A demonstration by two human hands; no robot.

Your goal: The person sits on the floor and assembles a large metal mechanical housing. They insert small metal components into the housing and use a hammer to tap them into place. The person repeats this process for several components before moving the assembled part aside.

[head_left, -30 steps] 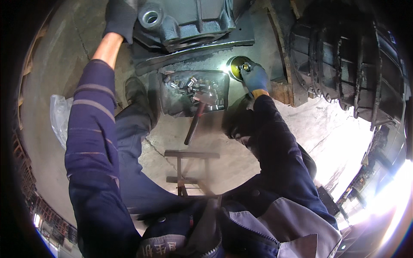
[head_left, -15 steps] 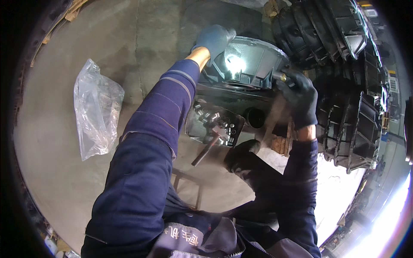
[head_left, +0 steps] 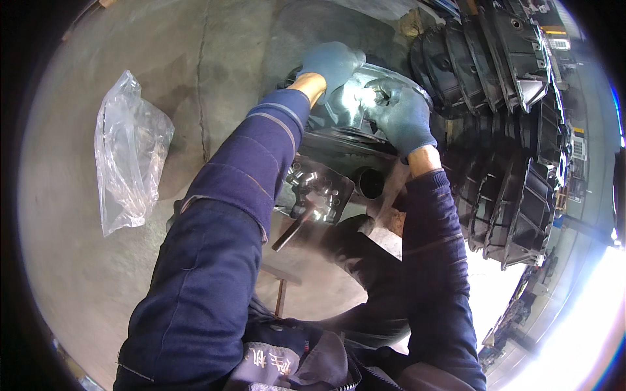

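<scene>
A black cast metal housing (head_left: 407, 81), roughly bell-shaped with ribs, stands at the top middle, brightly lit on its near face. My left hand (head_left: 332, 65), in a grey-blue glove, is closed over its upper left edge. My right hand (head_left: 403, 116), gloved alike, reaches to the lit middle of the housing, its fingers pinched together. Glare and the glove hide what those fingers hold. Below the housing sits a shallow tray (head_left: 343, 190) of small shiny metal sleeves. Across it lies a hammer (head_left: 295, 228), its handle pointing toward me.
Several black ribbed housings (head_left: 515, 195) are stacked on the right. Beside the tray stands a dark round cup-like part (head_left: 370, 182). A clear plastic bag (head_left: 130, 156) lies on the floor at left. My knee and dark shoe are close below the tray.
My right hand has moved left, from the housing's right side to its lit middle. A small metal cylinder seen at its fingers is now hidden. My left hand keeps its hold; the view has shifted slightly.
</scene>
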